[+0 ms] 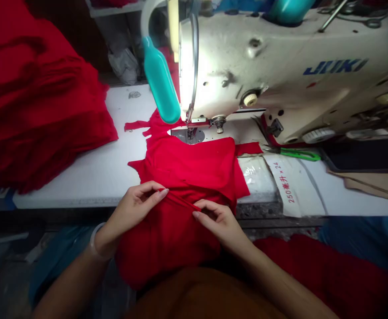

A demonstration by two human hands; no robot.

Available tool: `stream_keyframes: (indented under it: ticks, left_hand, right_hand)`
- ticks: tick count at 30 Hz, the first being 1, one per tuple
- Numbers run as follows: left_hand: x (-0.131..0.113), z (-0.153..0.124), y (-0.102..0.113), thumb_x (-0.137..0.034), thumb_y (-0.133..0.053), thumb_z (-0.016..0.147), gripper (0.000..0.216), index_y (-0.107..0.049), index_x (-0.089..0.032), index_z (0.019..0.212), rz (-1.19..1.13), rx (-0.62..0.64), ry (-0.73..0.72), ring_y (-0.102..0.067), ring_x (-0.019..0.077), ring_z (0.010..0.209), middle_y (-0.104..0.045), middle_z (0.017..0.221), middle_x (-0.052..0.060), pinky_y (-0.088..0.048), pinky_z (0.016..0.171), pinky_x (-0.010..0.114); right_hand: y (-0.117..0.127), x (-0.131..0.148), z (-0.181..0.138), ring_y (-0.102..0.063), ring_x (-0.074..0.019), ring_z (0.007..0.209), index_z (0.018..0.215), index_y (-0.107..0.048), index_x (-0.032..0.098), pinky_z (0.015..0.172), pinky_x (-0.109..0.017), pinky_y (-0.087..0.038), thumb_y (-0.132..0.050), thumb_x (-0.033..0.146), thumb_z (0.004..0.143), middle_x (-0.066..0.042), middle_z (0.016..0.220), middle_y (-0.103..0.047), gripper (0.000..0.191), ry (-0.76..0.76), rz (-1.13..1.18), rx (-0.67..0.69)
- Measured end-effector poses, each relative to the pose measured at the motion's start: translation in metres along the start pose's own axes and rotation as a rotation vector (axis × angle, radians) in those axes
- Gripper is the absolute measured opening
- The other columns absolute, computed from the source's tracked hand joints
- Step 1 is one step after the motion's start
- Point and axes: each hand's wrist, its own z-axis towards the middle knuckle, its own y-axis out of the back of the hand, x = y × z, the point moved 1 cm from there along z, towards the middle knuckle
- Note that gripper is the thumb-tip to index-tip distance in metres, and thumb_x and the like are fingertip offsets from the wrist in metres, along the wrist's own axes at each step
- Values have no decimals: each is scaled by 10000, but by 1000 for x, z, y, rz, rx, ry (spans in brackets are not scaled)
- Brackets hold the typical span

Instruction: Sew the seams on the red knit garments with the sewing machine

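Observation:
A red fabric piece [190,168] lies on the white sewing table [97,173] and hangs over its front edge toward my lap. My left hand [137,208] pinches a folded edge of the fabric with thumb and fingers closed. My right hand [218,219] pinches the same folded edge a little to the right. The fold runs taut between both hands. Beyond the cloth stands a cream JUKI sewing machine [280,66], its needle and presser foot [190,128] just past the fabric's far edge.
A big stack of red cloth [37,102] fills the left of the table. A teal lamp [160,84] hangs by the needle. Green-handled scissors [296,153] and a printed plastic bag [290,181] lie to the right. More red fabric [330,270] lies low right.

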Motion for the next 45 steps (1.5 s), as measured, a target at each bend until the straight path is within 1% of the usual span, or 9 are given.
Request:
stream_keyframes:
  ticks: [3,8,10,13,17,22,35,40,45]
  left_hand:
    - [8,-10,10,-420,-637,905,254,-687,-172,879,-18,-18,36,-600,124,720,-691,830,19,-470,652,198]
    - [-31,-12,64,-338,-667,885,154,-733,-211,829,211,56,-142,-632,125,658,-708,751,-12,-475,587,189]
    - [-62,9,85,-323,-689,868,124,-745,-219,834,390,92,-331,-642,129,680,-715,768,-19,-485,612,194]
    - [-89,68,87,-300,-610,924,180,-749,-187,914,628,201,-542,-646,141,789,-729,879,5,-501,744,224]
    - [-57,162,45,-261,-544,947,221,-731,-144,950,683,247,-628,-655,186,927,-728,985,60,-495,923,309]
    - [3,209,14,-300,-612,911,177,-690,-143,893,512,235,-591,-662,201,896,-715,925,80,-511,883,321]
    - [-8,213,24,-363,-591,932,222,-679,-162,899,432,317,-607,-660,192,864,-699,922,74,-524,791,300]
    - [-4,179,20,-332,-563,958,203,-680,-167,958,620,90,-715,-611,230,998,-670,1041,101,-471,929,384]
    - [7,123,19,-268,-526,978,205,-670,-163,1080,701,444,-735,-599,196,981,-671,1057,83,-433,873,322]
  right_hand:
    - [-7,22,3,-587,-80,676,1133,-606,185,596,-170,-469,-576,298,925,-16,841,-658,238,213,-73,78]
    - [-32,75,7,-656,-106,965,1220,-582,139,880,-196,-537,-402,114,960,-58,1020,-700,317,854,-584,542]
    - [-36,90,17,-647,-138,1031,1217,-573,95,958,-241,-530,-392,102,972,-73,1002,-701,305,1143,-858,431]
    - [-24,94,40,-650,-192,973,1173,-595,37,894,-322,-549,-432,53,949,-120,953,-694,277,1409,-1244,31]
    - [14,69,76,-556,-150,686,991,-661,90,635,-278,-467,-449,28,937,-72,752,-623,227,1214,-1499,-196]
    - [46,38,95,-592,-170,857,1026,-659,130,761,-274,-506,-428,114,979,-91,900,-641,237,926,-1301,-25]
    - [37,43,95,-555,-154,788,991,-697,132,727,-269,-480,-493,112,950,-78,839,-635,209,901,-1304,-23]
    - [39,39,92,-543,-158,804,1022,-702,114,732,-277,-482,-523,110,938,-91,869,-631,197,912,-1274,-21]
    - [42,38,91,-570,-160,843,985,-704,115,773,-285,-503,-536,118,941,-95,888,-647,175,915,-1206,-11]
